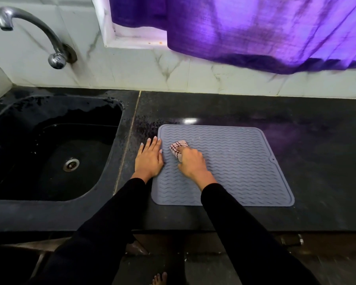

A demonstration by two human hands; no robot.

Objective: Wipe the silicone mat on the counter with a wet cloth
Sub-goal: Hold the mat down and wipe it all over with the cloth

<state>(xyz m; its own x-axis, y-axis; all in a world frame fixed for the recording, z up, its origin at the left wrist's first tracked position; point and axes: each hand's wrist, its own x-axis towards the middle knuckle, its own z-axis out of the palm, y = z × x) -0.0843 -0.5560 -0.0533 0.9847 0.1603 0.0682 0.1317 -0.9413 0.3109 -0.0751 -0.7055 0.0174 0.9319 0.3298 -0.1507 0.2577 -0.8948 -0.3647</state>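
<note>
The grey mat (230, 165) lies flat on the dark surface (296, 120), just right of the black sink (56, 145). The right hand (190, 161) has its fingers curled round a small checked cloth (178, 150) and holds it down on the left part of the mat. The left hand (149, 158) lies flat with straight fingers, pressing on the mat's left edge. A purple curtain (255, 29) hangs above, and a tap (29, 31) sticks out over the sink.

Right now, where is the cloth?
In the head view, the checked cloth is bunched in the right hand on the grey silicone mat's left part.
</note>
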